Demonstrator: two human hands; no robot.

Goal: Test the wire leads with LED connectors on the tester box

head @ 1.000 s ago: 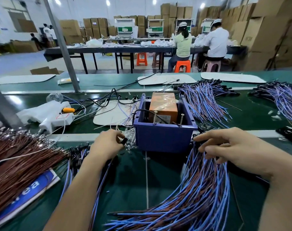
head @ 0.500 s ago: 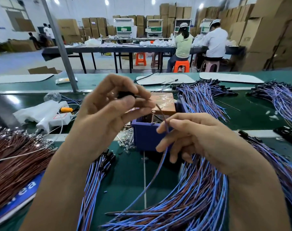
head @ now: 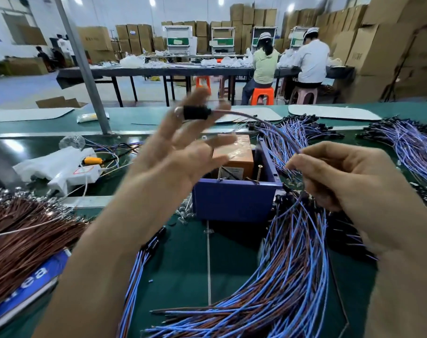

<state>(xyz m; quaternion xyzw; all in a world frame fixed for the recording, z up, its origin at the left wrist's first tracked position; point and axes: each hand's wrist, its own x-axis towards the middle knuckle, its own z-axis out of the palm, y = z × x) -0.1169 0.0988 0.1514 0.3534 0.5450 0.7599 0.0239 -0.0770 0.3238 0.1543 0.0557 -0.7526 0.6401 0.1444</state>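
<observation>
— Now, where to find the lead under test?

— Up at twelve o'clock of the tester box: LED connector pinched at the tips of the left hand, other fingers spread wide, all motion-blurred. Wire lead arcing over to two o'clock, pinched between thumb and forefinger of the right hand.

— And how best to make the touch?

— Probably by sliding the right pinch toward the bare ends, then laying one end on each of the two upright screws inside the box. Turn the connector for a clear look at the LED. Hold clear of the loose bundle at five o'clock on the table, to avoid snagging.
</observation>
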